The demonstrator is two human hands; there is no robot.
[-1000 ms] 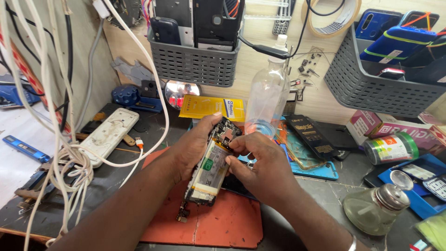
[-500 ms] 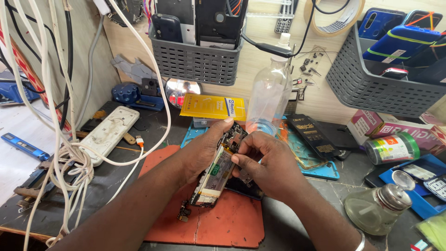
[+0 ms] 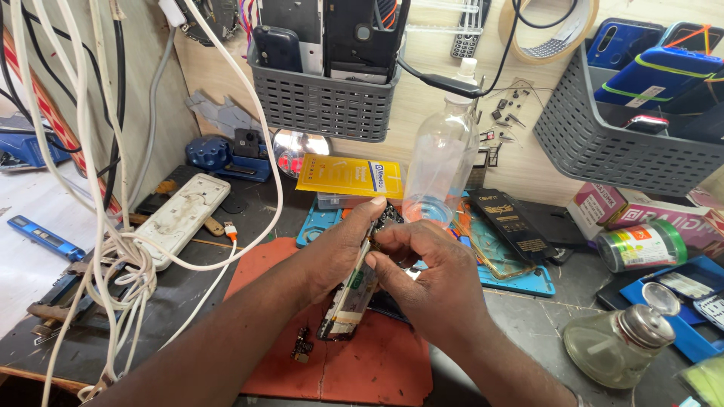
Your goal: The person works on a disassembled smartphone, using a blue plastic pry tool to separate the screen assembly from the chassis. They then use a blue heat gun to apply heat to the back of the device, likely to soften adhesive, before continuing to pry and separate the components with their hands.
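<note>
Matt orange rubber mat [image 3: 377,362]; clear plastic bottle [image 3: 445,158].

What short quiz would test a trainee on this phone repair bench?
1. True or false: both hands grip the opened phone.
2. What lies under the phone? A) orange mat B) white power strip C) grey basket
3. What stands just beyond the right hand?

Key: 1 true: the left hand holds it too. 2 A. 3 the clear plastic bottle.

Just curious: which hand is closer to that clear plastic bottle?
Right. The right hand sits just below the clear plastic bottle; the left hand is farther off, lower left.
</note>
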